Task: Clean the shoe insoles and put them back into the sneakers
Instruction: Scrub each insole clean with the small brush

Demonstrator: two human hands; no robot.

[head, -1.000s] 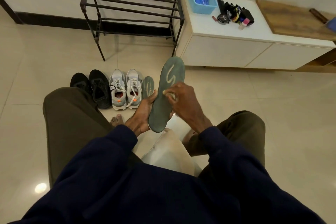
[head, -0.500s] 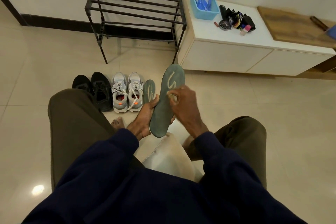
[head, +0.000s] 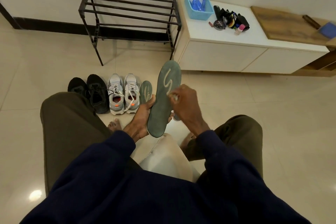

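Observation:
I sit over the floor holding a grey-green insole (head: 163,100) with a pale S mark, toe end pointing away. My left hand (head: 141,118) grips its heel half from the left edge. My right hand (head: 183,104) pinches a small pale wad (head: 173,95) against the insole's middle; what the wad is I cannot tell. A second grey-green insole (head: 146,90) lies on the floor just right of a pair of grey sneakers (head: 123,93) with white laces and orange inner lining.
A pair of black shoes (head: 91,92) stands left of the sneakers. Behind them is a dark metal shoe rack (head: 131,16). A low white cabinet (head: 236,49) at the right carries a blue basket (head: 198,5) and polish items (head: 231,21). A pale stool seat (head: 163,154) shows between my knees.
My right hand with the wad has slid a little up the insole, toward the S mark. The left hand keeps the same hold.

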